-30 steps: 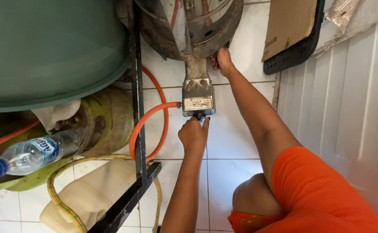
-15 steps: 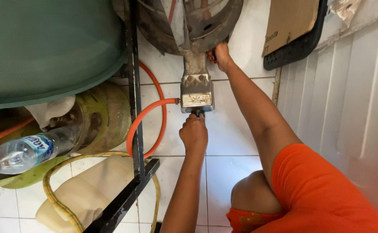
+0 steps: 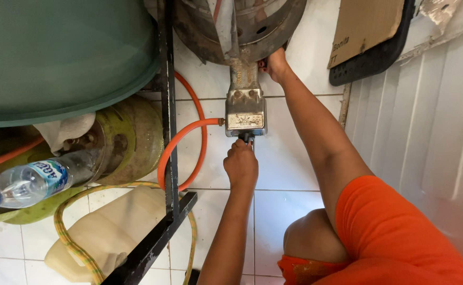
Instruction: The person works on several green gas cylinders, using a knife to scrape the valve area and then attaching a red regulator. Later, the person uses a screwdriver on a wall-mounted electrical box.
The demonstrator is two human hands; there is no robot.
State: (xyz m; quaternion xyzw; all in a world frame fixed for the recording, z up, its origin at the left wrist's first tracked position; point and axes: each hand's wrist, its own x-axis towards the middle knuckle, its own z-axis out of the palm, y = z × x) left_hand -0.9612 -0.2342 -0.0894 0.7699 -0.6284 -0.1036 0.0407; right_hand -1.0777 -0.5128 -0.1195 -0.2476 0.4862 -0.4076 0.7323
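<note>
The burner's grey metal valve block (image 3: 245,113) sat on the white floor tiles (image 3: 289,211), below the rusty round burner (image 3: 239,26). Left hand (image 3: 240,164) was closed on its knob; right hand (image 3: 274,63) gripped the burner rim. Step judged: knob adjustment, needing a careful twist. An orange rubber hose (image 3: 181,140) fed the block.

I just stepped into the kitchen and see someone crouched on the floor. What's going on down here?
A person in orange crouches on the white tiled floor at a large metal burner. The left hand grips the control at the end of the burner's valve block, where an orange hose joins. The right hand touches the burner's base. A green gas cylinder lies behind a black frame.
</note>
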